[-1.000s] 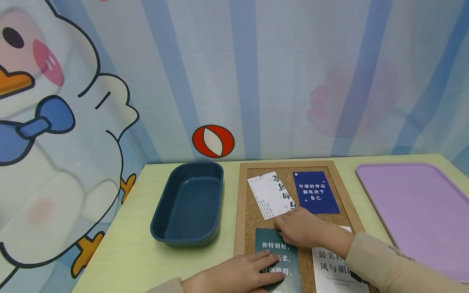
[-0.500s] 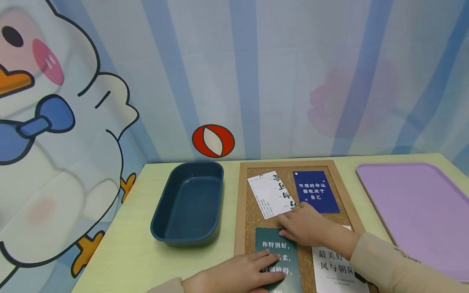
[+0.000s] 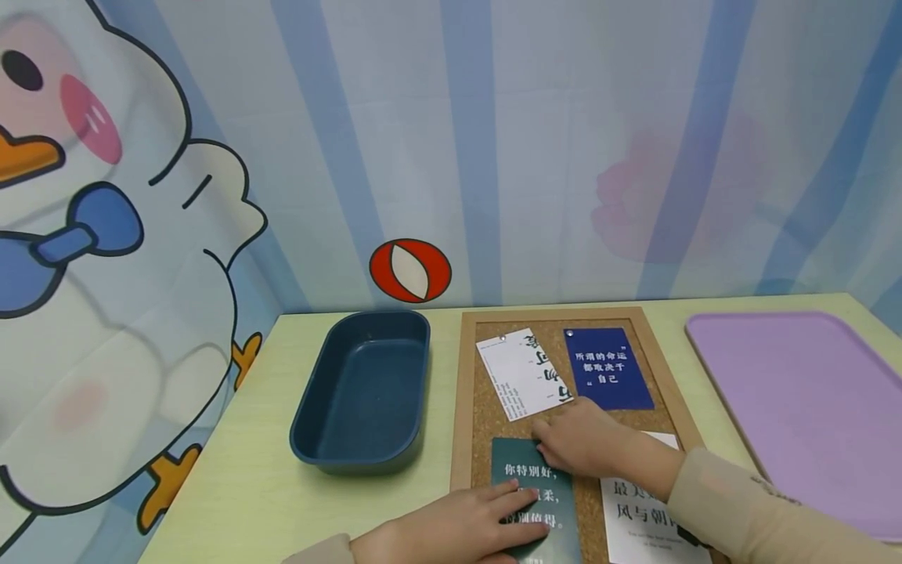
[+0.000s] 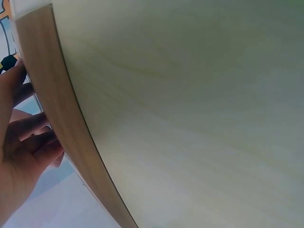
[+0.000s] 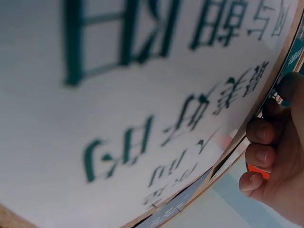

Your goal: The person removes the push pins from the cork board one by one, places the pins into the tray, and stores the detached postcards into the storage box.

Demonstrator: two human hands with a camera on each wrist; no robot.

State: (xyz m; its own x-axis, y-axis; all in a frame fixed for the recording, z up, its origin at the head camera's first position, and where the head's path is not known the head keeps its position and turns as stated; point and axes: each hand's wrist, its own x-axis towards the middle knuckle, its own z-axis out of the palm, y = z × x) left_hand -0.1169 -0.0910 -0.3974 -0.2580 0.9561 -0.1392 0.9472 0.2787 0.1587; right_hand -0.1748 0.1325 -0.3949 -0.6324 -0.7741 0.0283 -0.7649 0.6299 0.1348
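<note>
Right wrist: curled grip (image 5: 280, 152) (head: knuckles (image 3: 565, 423))

one left hand (image 3: 458, 521), one right hand (image 3: 581, 439), two in all! now two white cards (image 3: 521, 377), one navy card (image 3: 609, 368), one green card (image 3: 516, 458), making four! two pins (image 3: 569, 334) in sight, then one cork board (image 3: 466, 392), one basin (image 3: 366, 392), one tray (image 3: 803, 407), one table (image 3: 239, 470), one backdrop (image 3: 543, 157)!

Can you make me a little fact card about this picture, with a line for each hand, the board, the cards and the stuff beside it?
Left hand: flat on the green card
Right hand: fingers bent, at the green card's top; anything held is hidden
Board: corkboard, wooden frame
Top cards: tilted white card, navy card
Bottom right: lower white card, partly behind the right arm
Left side: dark blue tub
Right side: purple tray
</note>
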